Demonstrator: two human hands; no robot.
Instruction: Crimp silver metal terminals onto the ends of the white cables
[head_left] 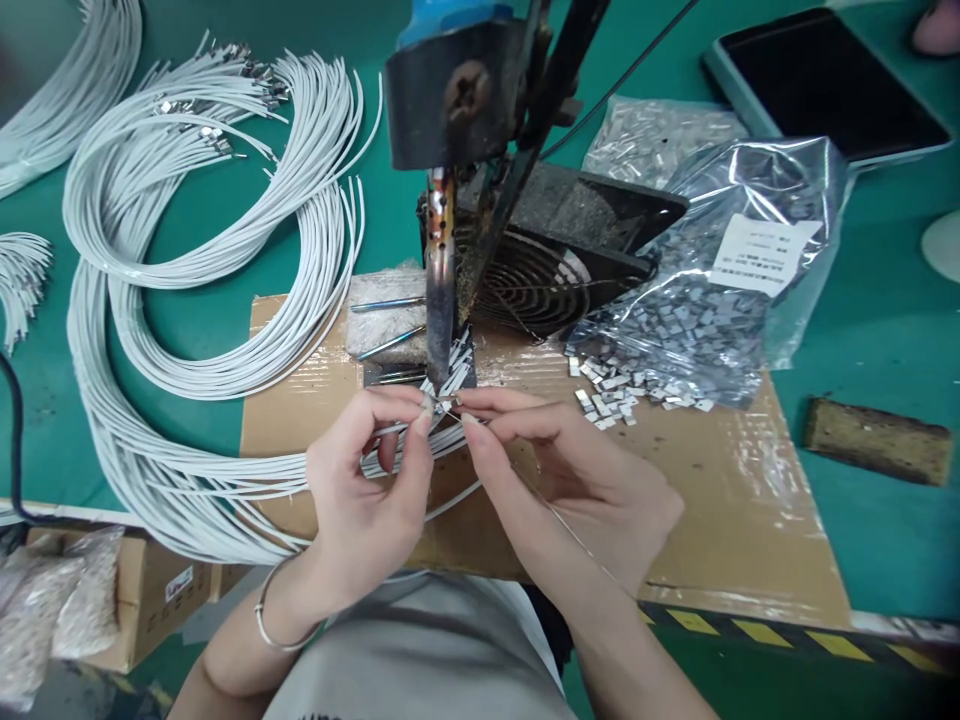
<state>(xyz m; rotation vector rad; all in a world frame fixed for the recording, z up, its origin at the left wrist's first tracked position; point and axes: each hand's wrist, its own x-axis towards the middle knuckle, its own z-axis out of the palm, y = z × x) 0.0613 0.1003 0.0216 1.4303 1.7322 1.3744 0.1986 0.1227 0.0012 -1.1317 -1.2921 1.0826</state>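
A soldering iron [441,330], fixed upright in a black clamp, points its tip down at my fingertips. Directly below the tip, my left hand [375,490] pinches the end of a white wire. My right hand [577,480] has its fingers closed on a thin strand of solder wire [568,528], which trails back over the palm and wrist. A small metal piece seems to sit between the fingertips of both hands, too small to make out. The bundle of white wires [240,470] runs behind my left hand, its ends lying beneath the iron.
Coiled white wires [176,270] lie at left. Small metal tabs [604,395] spill from a clear bag [697,320] at right. A black fan [536,280] stands behind the iron. Cardboard [720,500] covers the bench front. A tablet [832,80] and brown sponge [877,440] lie right.
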